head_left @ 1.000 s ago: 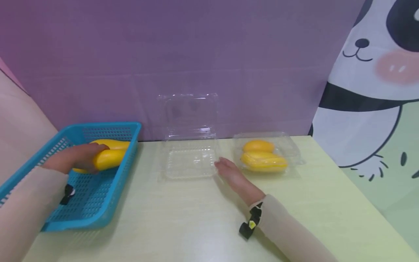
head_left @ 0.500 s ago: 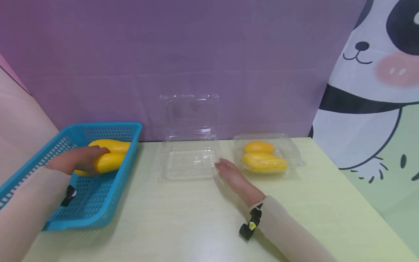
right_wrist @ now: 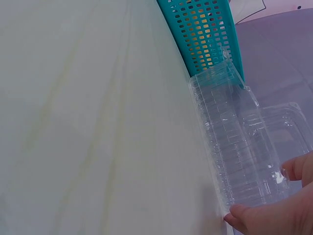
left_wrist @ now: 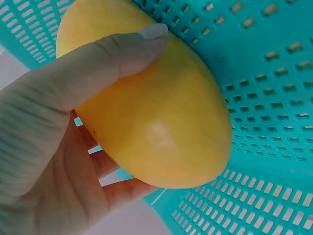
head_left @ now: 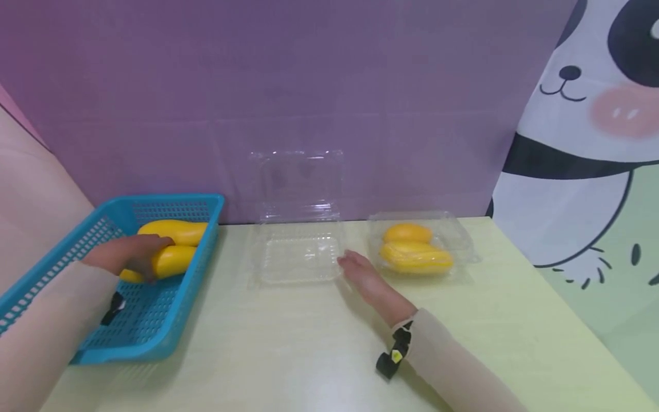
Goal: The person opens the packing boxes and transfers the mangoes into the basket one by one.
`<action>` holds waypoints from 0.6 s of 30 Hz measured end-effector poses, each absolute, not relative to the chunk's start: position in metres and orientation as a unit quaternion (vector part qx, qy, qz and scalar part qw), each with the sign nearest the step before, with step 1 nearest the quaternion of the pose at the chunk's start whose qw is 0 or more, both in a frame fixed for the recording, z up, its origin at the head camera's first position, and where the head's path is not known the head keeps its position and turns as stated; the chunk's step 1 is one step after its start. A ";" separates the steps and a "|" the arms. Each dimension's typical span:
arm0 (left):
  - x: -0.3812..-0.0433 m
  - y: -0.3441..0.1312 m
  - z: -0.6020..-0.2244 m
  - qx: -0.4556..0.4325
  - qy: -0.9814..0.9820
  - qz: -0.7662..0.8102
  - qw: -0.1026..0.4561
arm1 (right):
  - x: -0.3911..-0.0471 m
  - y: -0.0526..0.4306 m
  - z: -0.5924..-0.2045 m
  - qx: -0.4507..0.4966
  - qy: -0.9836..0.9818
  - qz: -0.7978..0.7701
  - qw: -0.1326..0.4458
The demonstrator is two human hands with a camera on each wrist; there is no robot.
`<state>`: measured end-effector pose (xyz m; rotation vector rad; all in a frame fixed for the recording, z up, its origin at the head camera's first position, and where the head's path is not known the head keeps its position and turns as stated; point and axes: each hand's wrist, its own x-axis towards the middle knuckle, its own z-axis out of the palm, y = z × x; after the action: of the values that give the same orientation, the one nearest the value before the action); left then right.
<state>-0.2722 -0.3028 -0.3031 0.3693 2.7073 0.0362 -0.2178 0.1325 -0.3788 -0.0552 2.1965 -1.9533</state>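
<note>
In the left wrist view, my left hand (left_wrist: 73,122) grips a smooth yellow mango (left_wrist: 161,122), thumb over its top and fingers underneath. This mango (head_left: 177,260) is inside the blue plastic basket (head_left: 177,320), with another mango (head_left: 177,230) just behind it. More yellow shows below the hand, partly hidden. A clear plastic clamshell box (head_left: 301,277) stands with its lid (head_left: 301,177) raised. My right hand (head_left: 368,280) has its fingers extended at the box's right side. In the right wrist view, fingertips (right_wrist: 237,213) are right at the clamshell's end.
Right of my right hand is a second clear clamshell (head_left: 458,237) holding two yellow fruits, the front one (head_left: 414,256) streaked by reflections. Both boxes stand near the back edge of the pale table (head_left: 288,355). A purple cloth (head_left: 309,74) hangs behind; a panda backdrop (head_left: 561,212) covers the right.
My left hand has shifted slightly right inside the basket, still gripping the front mango, which sits slightly lower in view. The right hand and the clamshells stay where they were.
</note>
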 end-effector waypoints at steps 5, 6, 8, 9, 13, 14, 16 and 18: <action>-0.275 -0.303 -0.306 0.117 0.971 0.015 0.208 | -0.217 0.132 -0.378 -0.019 0.742 -0.662 0.101; -0.275 -0.303 -0.307 0.117 0.971 0.014 0.208 | -0.217 0.132 -0.377 -0.020 0.742 -0.662 0.101; -0.276 -0.304 -0.306 0.119 0.970 0.012 0.210 | -0.216 0.133 -0.377 -0.021 0.743 -0.661 0.100; -0.275 -0.304 -0.306 0.119 0.970 0.013 0.211 | -0.216 0.133 -0.377 -0.021 0.742 -0.662 0.100; -0.274 -0.305 -0.306 0.119 0.969 0.021 0.217 | -0.216 0.133 -0.377 -0.018 0.739 -0.666 0.102; -0.274 -0.306 -0.306 0.117 0.969 0.025 0.217 | -0.216 0.133 -0.378 -0.019 0.739 -0.666 0.101; -0.273 -0.306 -0.305 0.116 0.969 0.032 0.214 | -0.216 0.133 -0.378 -0.018 0.740 -0.665 0.100; -0.273 -0.307 -0.305 0.116 0.970 0.040 0.210 | -0.216 0.133 -0.378 -0.017 0.742 -0.663 0.099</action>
<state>-0.2731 -0.3070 -0.3049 0.3233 2.6979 0.1105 -0.2163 0.1328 -0.3781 -0.0516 2.1950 -1.9603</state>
